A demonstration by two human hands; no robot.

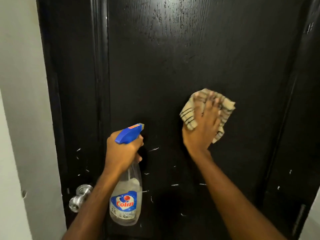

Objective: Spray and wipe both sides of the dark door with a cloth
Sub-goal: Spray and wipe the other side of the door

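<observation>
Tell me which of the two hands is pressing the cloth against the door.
The right hand, spread flat on the striped beige cloth against the dark door. The left hand instead grips the spray bottle below its blue head.

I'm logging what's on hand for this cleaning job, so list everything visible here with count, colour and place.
door: one, black, fills the middle of the view, shiny streaks near its top
door frame: one, black, either side of the door
scuff marks: several, white, lower half of the door
door knob: one, silver, lower left
wall: one, pale grey, far left
spray bottle: one, clear with blue trigger head, upright, lower centre
cloth: one, beige with dark stripes, against the door, right of centre
left hand: one, grips the spray bottle's neck
right hand: one, presses the cloth to the door
</observation>
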